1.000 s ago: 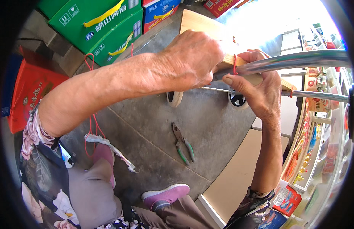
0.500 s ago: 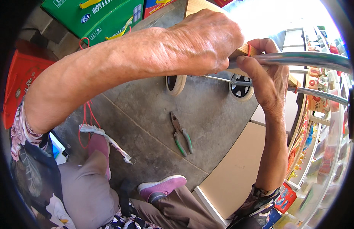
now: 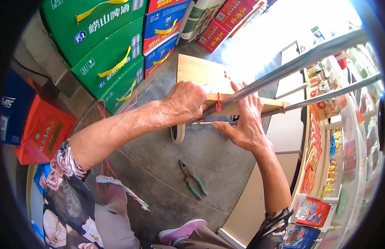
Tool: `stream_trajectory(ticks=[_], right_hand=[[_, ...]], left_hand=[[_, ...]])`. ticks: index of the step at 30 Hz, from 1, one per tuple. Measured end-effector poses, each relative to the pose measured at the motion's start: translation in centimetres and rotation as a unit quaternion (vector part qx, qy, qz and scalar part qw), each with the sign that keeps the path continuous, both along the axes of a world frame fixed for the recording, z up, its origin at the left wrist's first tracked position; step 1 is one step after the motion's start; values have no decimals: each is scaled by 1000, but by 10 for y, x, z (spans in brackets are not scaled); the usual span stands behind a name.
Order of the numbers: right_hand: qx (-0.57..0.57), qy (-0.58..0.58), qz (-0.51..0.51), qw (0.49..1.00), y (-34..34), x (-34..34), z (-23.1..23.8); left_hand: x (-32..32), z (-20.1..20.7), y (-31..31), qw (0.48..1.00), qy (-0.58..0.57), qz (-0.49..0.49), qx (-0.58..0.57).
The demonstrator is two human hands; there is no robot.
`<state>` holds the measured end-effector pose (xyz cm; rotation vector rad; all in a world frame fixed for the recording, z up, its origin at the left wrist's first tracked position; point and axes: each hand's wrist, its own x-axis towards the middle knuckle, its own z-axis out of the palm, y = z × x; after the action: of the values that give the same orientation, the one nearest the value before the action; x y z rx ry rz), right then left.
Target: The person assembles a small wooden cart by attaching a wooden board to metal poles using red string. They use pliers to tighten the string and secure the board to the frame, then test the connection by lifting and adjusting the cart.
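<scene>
A wooden board [image 3: 200,71] is fastened to a metal tube frame [image 3: 279,66] by red ties [image 3: 218,102]. My left hand [image 3: 186,101] is closed at the board's near edge, beside one red tie; what its fingers hold is hidden. Spread fingers and an outstretched thumb show on my right hand [image 3: 249,120], which rests against the board's underside and the tube, just right of that tie. Beneath the board, a white-rimmed wheel [image 3: 178,133] is partly visible. Pliers [image 3: 192,179] with green-and-grey handles lie on the floor below my hands.
Green cartons [image 3: 105,50] with yellow handles are stacked at the left, next to blue and red cartons [image 3: 161,37]. A red box [image 3: 45,128] stands nearer. Red string [image 3: 102,166] and a frayed white strip [image 3: 124,191] lie by my foot. Shelves of packaged goods [image 3: 325,137] line the right.
The view has shifted, so the board and more cartons show. My right hand's fingers have spread from their curl around the tube. My left hand stays closed by the board.
</scene>
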<state>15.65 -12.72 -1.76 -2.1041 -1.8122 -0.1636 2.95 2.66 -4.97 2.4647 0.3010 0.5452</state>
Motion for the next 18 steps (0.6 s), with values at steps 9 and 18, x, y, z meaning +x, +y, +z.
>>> stream_trajectory(ticks=[9, 18], right_hand=[[181, 357, -131, 907, -41, -28, -59], [197, 741, -117, 632, -6, -59, -90]], left_hand=[[-2, -2, 10, 998, 41, -54, -1], [-10, 2, 10, 976, 45, -81, -198]])
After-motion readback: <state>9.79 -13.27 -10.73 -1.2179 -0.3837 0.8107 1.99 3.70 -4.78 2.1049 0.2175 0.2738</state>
